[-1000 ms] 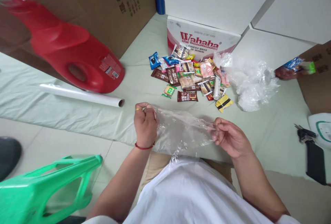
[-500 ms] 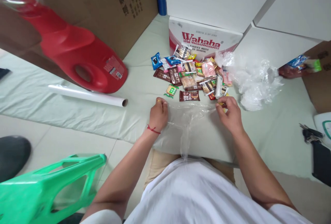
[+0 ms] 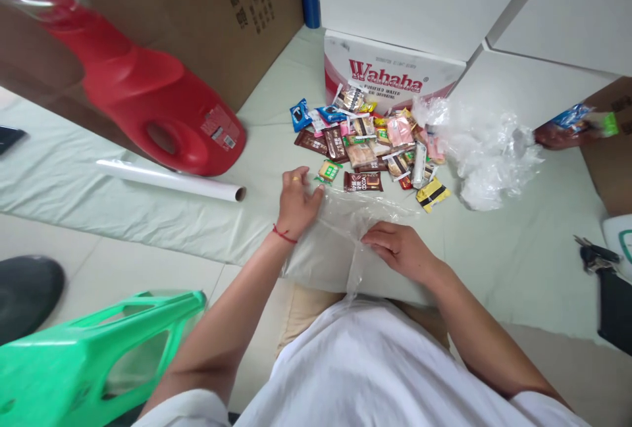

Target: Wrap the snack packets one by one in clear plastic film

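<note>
A clear plastic bag point(image 3: 340, 216) lies crumpled on the cloth in front of me, its lower end trailing towards my shirt. My left hand point(image 3: 299, 200), with a red string at the wrist, is at the bag's left edge. Its thumb stands apart from the fingers and touches the plastic. Just beyond the fingertips is a small green-and-yellow snack packet point(image 3: 328, 171). The fingers of my right hand point(image 3: 395, 246) are pressed together on the bag's middle. Farther back, a brown cocoa packet point(image 3: 363, 181) and a yellow packet point(image 3: 432, 195) lie before a heap of wrapped snacks point(image 3: 363, 127).
Crumpled clear bags point(image 3: 494, 150) are piled right of the snacks. A red jug point(image 3: 168, 111) and a white roll point(image 3: 172, 180) occupy the left side. Behind stands a Wahaha carton point(image 3: 395, 75). Keys point(image 3: 597, 252) lie at right; a green stool point(image 3: 99, 354) stands at lower left.
My right hand has moved left and towards me, from the bag's right edge to its middle, uncovering the yellow packet. My left hand has shifted slightly away from me, its thumb and fingers spreading.
</note>
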{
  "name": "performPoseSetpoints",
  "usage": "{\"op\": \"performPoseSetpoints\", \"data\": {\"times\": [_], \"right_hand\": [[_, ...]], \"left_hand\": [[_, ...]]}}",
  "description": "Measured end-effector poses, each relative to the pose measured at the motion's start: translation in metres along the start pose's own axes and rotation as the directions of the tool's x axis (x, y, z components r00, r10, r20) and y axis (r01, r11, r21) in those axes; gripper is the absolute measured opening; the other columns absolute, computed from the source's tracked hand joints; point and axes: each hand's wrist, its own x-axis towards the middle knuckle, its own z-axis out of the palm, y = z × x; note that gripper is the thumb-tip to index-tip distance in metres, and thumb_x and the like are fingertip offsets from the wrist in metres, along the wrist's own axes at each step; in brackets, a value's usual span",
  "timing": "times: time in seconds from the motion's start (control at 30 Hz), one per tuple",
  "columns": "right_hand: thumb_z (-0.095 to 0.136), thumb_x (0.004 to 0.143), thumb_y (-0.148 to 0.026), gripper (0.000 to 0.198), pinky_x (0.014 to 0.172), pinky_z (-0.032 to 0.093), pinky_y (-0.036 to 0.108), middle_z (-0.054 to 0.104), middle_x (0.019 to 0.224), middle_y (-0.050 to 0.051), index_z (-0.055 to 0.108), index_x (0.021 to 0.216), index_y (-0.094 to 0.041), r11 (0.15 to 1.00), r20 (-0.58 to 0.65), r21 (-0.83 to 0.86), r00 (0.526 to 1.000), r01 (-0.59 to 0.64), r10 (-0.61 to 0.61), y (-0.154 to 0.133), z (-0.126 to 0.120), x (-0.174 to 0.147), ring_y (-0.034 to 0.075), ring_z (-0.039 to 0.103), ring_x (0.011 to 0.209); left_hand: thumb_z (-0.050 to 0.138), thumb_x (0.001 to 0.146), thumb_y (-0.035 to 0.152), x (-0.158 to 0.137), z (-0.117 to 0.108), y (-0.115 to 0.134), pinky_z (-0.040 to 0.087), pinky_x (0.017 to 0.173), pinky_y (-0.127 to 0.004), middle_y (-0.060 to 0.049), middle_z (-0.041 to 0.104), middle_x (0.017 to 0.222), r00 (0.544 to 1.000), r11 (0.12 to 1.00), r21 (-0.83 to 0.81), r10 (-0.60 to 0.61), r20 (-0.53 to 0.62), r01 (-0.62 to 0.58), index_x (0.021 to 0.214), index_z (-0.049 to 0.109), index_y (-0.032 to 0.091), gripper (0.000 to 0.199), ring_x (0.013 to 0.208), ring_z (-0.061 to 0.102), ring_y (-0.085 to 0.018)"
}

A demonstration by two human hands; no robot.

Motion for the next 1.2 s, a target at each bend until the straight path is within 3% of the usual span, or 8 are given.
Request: {"op": "performPoseSetpoints", "data": {"times": [0.1, 0.17, 0.27, 0.43, 0.77, 1.03, 1.1, 1.2], "right_hand": [[0.052, 0.101, -0.021, 0.029, 0.077, 0.057, 0.033, 0.078, 0.104, 0.006, 0.077, 0.111, -0.029, 1.000, 0.022, -0.008, 1.000, 0.003, -0.002, -0.002, -0.003, 0.003, 0.020, 0.073, 0.089], [0.051, 0.101, -0.020, 0.030, 0.078, 0.057, 0.033, 0.078, 0.105, 0.006, 0.077, 0.113, -0.029, 0.999, 0.043, -0.035, 0.999, 0.017, -0.015, -0.004, -0.004, 0.007, 0.020, 0.073, 0.091], [0.051, 0.102, -0.020, 0.029, 0.080, 0.057, 0.034, 0.077, 0.107, 0.008, 0.077, 0.113, -0.027, 0.994, 0.044, -0.086, 0.997, 0.066, -0.062, -0.004, -0.007, 0.011, 0.021, 0.072, 0.096], [0.053, 0.103, -0.018, 0.027, 0.088, 0.058, 0.038, 0.076, 0.114, 0.011, 0.078, 0.111, -0.025, 0.991, -0.039, -0.041, 0.991, 0.125, -0.127, 0.011, -0.014, -0.004, 0.022, 0.070, 0.103], [0.060, 0.103, -0.032, 0.024, 0.094, 0.060, 0.045, 0.071, 0.139, 0.008, 0.082, 0.114, -0.034, 0.988, -0.153, 0.141, 0.984, -0.069, 0.091, 0.057, -0.019, -0.072, 0.025, 0.066, 0.117], [0.059, 0.102, -0.027, 0.027, 0.116, 0.043, 0.061, 0.063, 0.150, 0.005, 0.084, 0.105, -0.036, 0.990, -0.063, -0.073, 0.991, -0.122, 0.117, 0.057, -0.028, -0.114, 0.031, 0.042, 0.151], [0.055, 0.103, -0.025, 0.032, 0.116, 0.043, 0.063, 0.061, 0.152, 0.005, 0.085, 0.103, -0.036, 0.985, 0.007, -0.094, 0.990, -0.142, 0.143, 0.055, -0.036, -0.126, 0.031, 0.036, 0.155], [0.051, 0.104, -0.026, 0.035, 0.110, 0.051, 0.058, 0.068, 0.143, 0.006, 0.085, 0.098, -0.034, 0.982, 0.138, -0.051, 0.973, -0.181, 0.186, 0.048, -0.061, -0.138, 0.031, 0.045, 0.150]], "left_hand": [[0.067, 0.072, 0.025, -0.021, -0.021, 0.013, 0.041, 0.115, -0.056, -0.017, 0.056, 0.135, 0.953, 0.952, -0.042, 0.302, -0.003, -0.302, 0.124, 0.063, 0.019, 0.052, 0.136, 0.049, -0.037], [0.067, 0.068, 0.019, -0.036, -0.030, 0.026, 0.024, 0.126, -0.061, -0.013, 0.065, 0.128, 0.868, 0.885, -0.154, 0.463, 0.179, -0.440, 0.113, 0.070, 0.024, 0.045, 0.144, 0.046, -0.038], [0.062, 0.072, 0.012, -0.050, -0.035, 0.038, 0.013, 0.130, -0.064, -0.006, 0.076, 0.104, 0.725, 0.845, -0.281, 0.534, 0.435, -0.454, 0.106, 0.075, 0.029, 0.040, 0.136, 0.059, -0.032], [0.052, 0.086, 0.005, -0.045, -0.041, 0.014, 0.020, 0.131, -0.057, 0.002, 0.078, 0.089, 0.559, 0.754, -0.244, 0.628, 0.541, -0.610, 0.085, 0.071, 0.027, 0.029, 0.126, 0.066, -0.021], [0.055, 0.085, 0.006, -0.053, -0.058, -0.046, 0.034, 0.126, -0.056, -0.001, 0.081, 0.105, 0.570, 0.787, -0.221, 0.581, 0.580, -0.577, 0.080, 0.069, 0.025, 0.025, 0.132, 0.063, -0.021], [0.054, 0.088, 0.017, -0.056, -0.071, -0.049, 0.030, 0.128, -0.055, -0.006, 0.079, 0.120, 0.525, 0.867, -0.337, 0.492, 0.695, -0.367, 0.075, 0.062, 0.022, 0.017, 0.135, 0.062, -0.026], [0.046, 0.098, 0.025, -0.054, -0.072, -0.046, 0.032, 0.127, -0.051, -0.007, 0.079, 0.113, 0.576, 0.906, -0.341, 0.423, 0.700, -0.252, 0.072, 0.060, 0.022, 0.029, 0.130, 0.065, -0.025], [0.038, 0.106, 0.039, -0.055, -0.066, -0.039, 0.048, 0.110, -0.042, -0.009, 0.078, 0.104, 0.730, 0.962, -0.263, 0.231, 0.643, -0.073, 0.079, 0.063, 0.022, 0.040, 0.113, 0.071, -0.023]]}}
